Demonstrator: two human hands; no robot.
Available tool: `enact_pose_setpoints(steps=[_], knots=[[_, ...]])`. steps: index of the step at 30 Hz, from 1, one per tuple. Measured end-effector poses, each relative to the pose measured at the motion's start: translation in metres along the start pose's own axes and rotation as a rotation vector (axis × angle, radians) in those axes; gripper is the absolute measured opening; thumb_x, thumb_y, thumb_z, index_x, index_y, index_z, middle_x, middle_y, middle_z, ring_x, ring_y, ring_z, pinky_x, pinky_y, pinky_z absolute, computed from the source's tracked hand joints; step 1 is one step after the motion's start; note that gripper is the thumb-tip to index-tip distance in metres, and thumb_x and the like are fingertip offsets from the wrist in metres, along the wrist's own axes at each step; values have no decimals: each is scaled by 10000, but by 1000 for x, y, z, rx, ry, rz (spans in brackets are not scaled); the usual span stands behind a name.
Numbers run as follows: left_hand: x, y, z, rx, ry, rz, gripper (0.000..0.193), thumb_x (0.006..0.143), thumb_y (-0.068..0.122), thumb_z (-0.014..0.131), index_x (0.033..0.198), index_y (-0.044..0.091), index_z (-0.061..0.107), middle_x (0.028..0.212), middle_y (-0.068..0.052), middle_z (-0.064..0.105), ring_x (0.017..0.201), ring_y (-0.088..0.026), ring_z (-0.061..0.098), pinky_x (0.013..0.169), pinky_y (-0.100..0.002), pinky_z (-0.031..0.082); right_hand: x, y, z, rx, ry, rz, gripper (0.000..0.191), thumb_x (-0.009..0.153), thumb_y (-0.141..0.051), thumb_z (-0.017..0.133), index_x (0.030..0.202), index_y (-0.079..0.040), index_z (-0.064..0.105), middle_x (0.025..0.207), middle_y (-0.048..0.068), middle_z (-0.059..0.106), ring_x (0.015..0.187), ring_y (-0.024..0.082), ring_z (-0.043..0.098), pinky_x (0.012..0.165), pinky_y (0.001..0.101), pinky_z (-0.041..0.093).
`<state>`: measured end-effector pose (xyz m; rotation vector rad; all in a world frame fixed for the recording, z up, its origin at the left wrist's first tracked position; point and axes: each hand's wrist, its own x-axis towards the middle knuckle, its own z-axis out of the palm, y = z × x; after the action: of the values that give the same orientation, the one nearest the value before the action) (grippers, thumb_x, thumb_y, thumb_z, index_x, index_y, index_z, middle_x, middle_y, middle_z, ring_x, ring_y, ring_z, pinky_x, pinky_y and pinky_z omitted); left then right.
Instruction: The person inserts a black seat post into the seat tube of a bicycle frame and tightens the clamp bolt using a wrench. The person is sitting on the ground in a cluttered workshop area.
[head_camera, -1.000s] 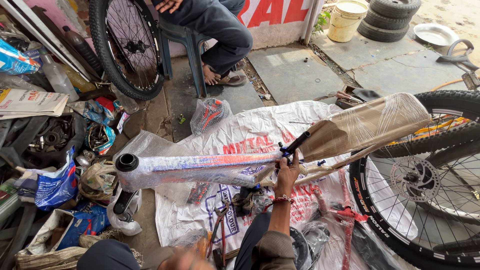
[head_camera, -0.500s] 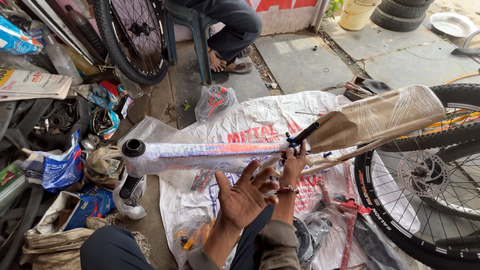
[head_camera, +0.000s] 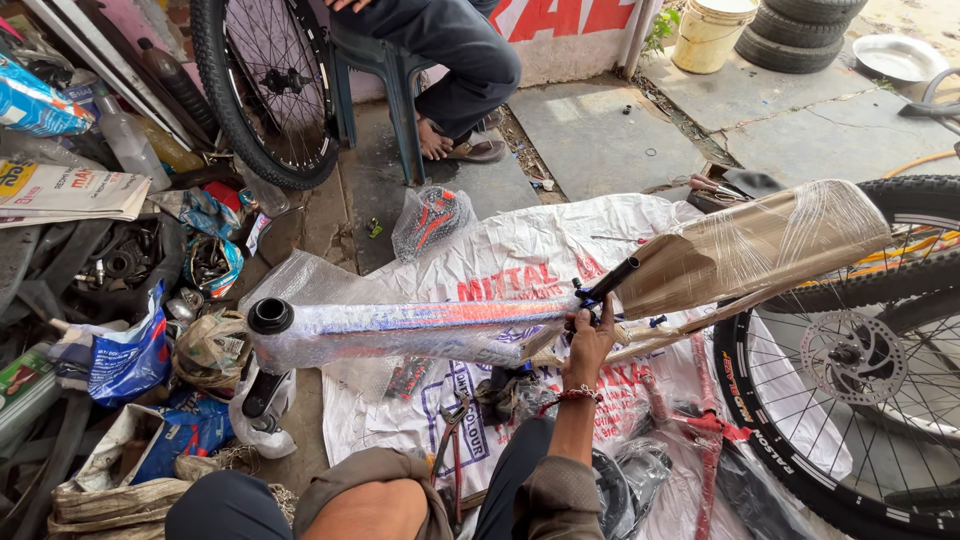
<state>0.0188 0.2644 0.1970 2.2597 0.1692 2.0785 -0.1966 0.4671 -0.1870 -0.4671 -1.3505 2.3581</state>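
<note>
R hand (head_camera: 590, 345) under wrapped bike frame (head_camera: 420, 330) — mid-tube, over white sack (head_camera: 520, 250)

glossy clear plastic film wraps the bike frame (head_camera: 420, 330); matt brown cardboard (head_camera: 750, 245) beneath.

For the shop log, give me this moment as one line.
right hand: grips wrapped bike frame near its middle | left hand: not in view | frame: held above white sack sheet | wheel: beside
</note>
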Motion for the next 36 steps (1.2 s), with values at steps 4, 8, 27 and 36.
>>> enact_pose_setpoints(steps=[4, 8, 27, 36], knots=[[-6, 6, 5, 43, 58, -40, 623, 936, 590, 631, 1251, 53, 665, 1197, -174, 685, 1084, -304, 677, 947, -440, 538, -1, -5, 4, 1, -12, -3, 614, 992, 25, 553, 1570, -146, 437, 955, 33, 674, 732, 106, 648, 624, 267, 516], [-53, -6, -23, 92, 373, -257, 544, 941, 519, 667, 1174, 29, 697, 1099, -173, 718, 1013, -289, 699, 934, -417, 552, -2, -9, 8, 57, -34, -26, 626, 979, 33, 572, 1567, -133, 434, 906, 45, 666, 711, 101, 641, 618, 265, 522], [-278, -153, -266, 1315, 950, -1882, 429, 810, 530, 783, 941, 122, 806, 901, -73, 775, 823, -204, 726, 730, -354, 526, -11, -7, 5, -32, -21, -25, 581, 996, 7, 571, 1550, -122, 450, 893, 2, 673, 693, 82, 612, 602, 249, 490], [-271, -147, -264, 619, 1150, -1319, 509, 671, -2, 652, 1171, 35, 733, 1092, -59, 788, 968, -146, 687, 818, -303, 521, -7, -6, 2, 38, -25, 31, 601, 983, 26, 538, 1548, -152, 433, 884, 44, 698, 678, 83, 619, 569, 235, 458]])
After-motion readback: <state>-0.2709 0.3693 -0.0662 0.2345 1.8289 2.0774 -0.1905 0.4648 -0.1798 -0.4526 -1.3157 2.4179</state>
